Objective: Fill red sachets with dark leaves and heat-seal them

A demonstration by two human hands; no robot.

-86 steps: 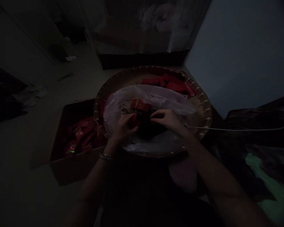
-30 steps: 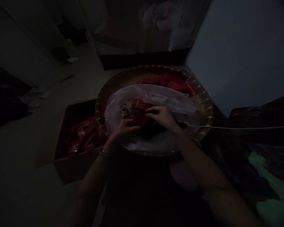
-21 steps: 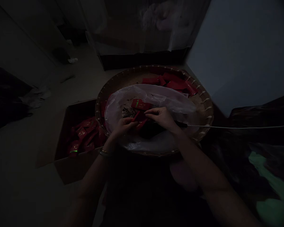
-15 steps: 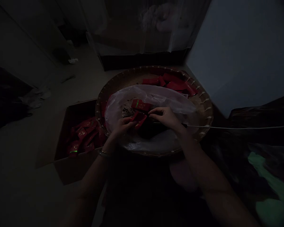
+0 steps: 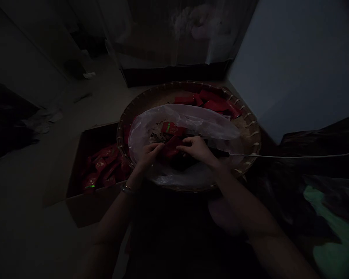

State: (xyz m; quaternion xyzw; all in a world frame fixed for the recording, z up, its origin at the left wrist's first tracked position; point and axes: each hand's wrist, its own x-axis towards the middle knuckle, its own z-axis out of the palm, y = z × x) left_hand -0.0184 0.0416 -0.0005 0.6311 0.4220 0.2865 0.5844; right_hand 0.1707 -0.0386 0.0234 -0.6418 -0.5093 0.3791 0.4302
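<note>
In the dim head view, a red packet (image 5: 172,146) is held between both hands. My left hand (image 5: 150,155) pinches its left side. The thumb and fingers of my right hand (image 5: 197,149) close on its right edge. Just behind lies another red packet (image 5: 174,128) with gold print and a green mark, on loose dark bits (image 5: 156,135). Under the hands a sheet of clear plastic (image 5: 192,116) covers part of a round woven bamboo tray (image 5: 254,135). To the right of my right hand is a black object (image 5: 219,152) with a white cord; its far end is hidden.
Several red packets (image 5: 212,101) rest at the tray's back right. An open cardboard box (image 5: 93,205) with many red packets stands on the floor at left. The white cord (image 5: 293,157) stretches off to the right. Dark bags and green cloth (image 5: 322,217) lie at lower right.
My right hand has moved slightly left and down onto the red packet's right edge. The packet, whose open end showed before, is now turned with a flat face showing.
</note>
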